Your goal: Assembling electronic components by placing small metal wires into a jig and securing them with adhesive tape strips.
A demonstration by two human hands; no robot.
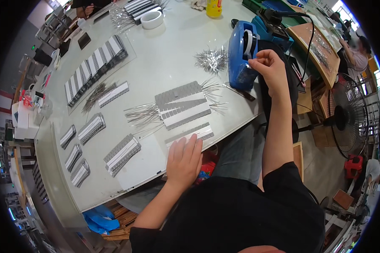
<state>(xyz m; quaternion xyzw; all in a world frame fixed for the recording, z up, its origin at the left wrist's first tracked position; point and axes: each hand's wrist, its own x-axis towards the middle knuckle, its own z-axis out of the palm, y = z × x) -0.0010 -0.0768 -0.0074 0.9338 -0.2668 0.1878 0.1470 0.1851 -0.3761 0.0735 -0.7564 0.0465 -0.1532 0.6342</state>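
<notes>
My left hand (184, 162) lies with its fingers stretched out over the near end of a grey-and-white strip piece (203, 131) at the table's front edge. At the right, my right hand (273, 71) pinches thumb and forefinger together beside the blue tape dispenser (236, 69). The tape end (248, 56) runs from the roll toward those fingertips; its very tip is hidden. Between the hands sits a row of grey-and-white strip pieces (183, 103) with thin silvery wires (143, 113) fanning out on both sides.
Several small stacks of strips (122, 154) lie at the left, a longer stack (95, 67) behind them. A silvery wire bundle (212, 60) and a dark-handled tool (240, 92) are near the dispenser. Farther off are a white tape roll (152, 20), a yellow bottle (214, 8) and a floor fan (346, 116).
</notes>
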